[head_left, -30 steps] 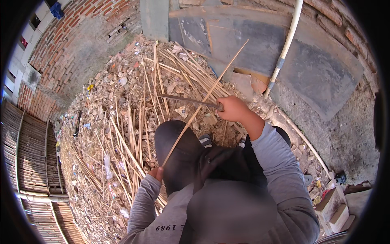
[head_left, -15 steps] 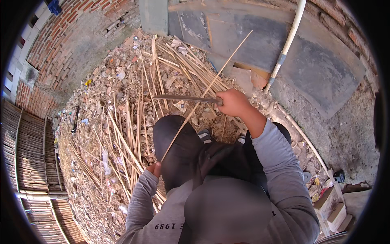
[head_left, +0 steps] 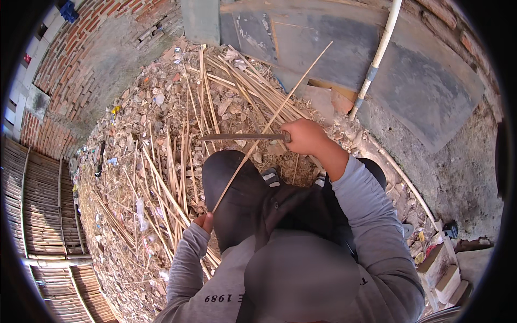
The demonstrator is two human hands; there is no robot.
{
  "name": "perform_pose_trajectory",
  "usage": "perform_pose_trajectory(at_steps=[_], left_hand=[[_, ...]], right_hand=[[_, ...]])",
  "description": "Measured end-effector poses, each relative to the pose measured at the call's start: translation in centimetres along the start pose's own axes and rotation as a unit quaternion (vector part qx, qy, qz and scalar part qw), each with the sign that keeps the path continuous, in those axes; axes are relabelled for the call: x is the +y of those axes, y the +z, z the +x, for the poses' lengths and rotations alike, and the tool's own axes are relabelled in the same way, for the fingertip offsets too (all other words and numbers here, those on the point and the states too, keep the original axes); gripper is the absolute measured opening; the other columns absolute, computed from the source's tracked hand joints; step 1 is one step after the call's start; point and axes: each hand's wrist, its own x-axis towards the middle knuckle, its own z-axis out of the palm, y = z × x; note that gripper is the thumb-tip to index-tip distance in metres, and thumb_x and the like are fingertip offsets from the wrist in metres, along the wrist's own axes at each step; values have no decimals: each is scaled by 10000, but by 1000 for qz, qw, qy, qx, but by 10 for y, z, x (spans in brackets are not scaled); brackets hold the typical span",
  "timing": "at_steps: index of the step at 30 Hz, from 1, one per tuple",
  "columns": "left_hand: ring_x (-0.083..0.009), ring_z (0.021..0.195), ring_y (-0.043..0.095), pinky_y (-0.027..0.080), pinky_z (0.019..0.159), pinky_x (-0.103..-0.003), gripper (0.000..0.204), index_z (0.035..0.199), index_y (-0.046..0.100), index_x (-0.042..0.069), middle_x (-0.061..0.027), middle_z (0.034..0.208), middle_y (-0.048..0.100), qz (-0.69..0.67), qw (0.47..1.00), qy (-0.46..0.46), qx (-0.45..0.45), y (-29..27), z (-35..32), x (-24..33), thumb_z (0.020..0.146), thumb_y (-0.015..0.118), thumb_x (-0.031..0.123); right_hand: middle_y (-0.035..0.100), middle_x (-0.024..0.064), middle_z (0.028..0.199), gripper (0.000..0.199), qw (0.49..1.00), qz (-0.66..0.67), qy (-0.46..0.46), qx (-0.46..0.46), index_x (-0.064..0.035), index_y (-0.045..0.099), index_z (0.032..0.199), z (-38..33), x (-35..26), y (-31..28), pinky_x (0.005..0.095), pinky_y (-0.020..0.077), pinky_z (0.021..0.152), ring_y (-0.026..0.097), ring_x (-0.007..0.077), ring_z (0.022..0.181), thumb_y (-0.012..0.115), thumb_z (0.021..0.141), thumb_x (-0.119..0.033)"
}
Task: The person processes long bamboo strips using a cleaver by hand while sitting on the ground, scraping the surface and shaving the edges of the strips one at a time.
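In my right hand [head_left: 306,137], closed round the handle, is a long dark knife [head_left: 242,137] whose blade points left. A thin bamboo strip [head_left: 274,116] slants from my left hand [head_left: 205,222] up and away to the right, crossing the blade. My left fingers pinch its near end beside my left knee. Where strip and blade cross they look close together; whether they touch I cannot tell. More bamboo strips [head_left: 171,167] lie on the ground to the left, and a bundle of strips [head_left: 258,86] lies ahead of my knees.
Rubble and shavings [head_left: 129,118] cover the ground. A white pole [head_left: 377,62] leans at the right before a grey wall panel [head_left: 425,91]. Brick walling [head_left: 86,59] stands at the far left, with a bamboo slat panel [head_left: 46,204] nearer. Wooden blocks [head_left: 447,282] lie at lower right.
The knife and my right hand have shifted slightly left and nearer to me, and the blade now lies more level. My left hand still pinches the strip in nearly the same place.
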Motion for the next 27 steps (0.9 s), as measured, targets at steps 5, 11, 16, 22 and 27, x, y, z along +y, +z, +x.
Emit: perform_pose_trajectory(at_steps=[5,11,16,22,27], left_hand=[[-238,1058,603,440,945,-346,623,1229,582,-46,-167,1098,669,-10,999,-47,-26,-2,11,-26,977,458,511],[-230,1054,601,440,941,-355,624,1228,584,-40,-159,1097,669,24,997,-69,-33,-4,9,-13,974,464,517],[-198,858,585,462,796,-354,650,1084,615,-73,-115,909,660,-4,1000,4,-10,1,4,-5,990,389,529],[-226,1003,612,448,913,-348,622,1205,598,-40,-150,1058,678,-16,999,-36,-32,-3,9,-23,977,454,521],[-228,1003,612,452,908,-347,609,1205,599,-37,-148,1059,679,-28,999,3,-33,3,27,-73,979,454,510]], right_hand=[[660,169,809,267,995,56,35,80,-93,665,939,8,28,13,467,513,709,636,381,813,694,735,-262],[677,165,874,321,987,66,108,96,-94,677,1031,9,39,3,456,522,759,647,367,857,699,747,-243],[668,156,827,257,996,65,30,46,-108,670,943,2,11,3,471,511,720,640,372,831,694,720,-232],[650,141,780,185,998,56,13,38,-111,638,847,4,12,3,481,494,683,633,373,807,662,670,-163],[647,145,780,181,997,64,6,32,-110,638,846,6,17,11,480,491,678,631,375,804,672,683,-181]])
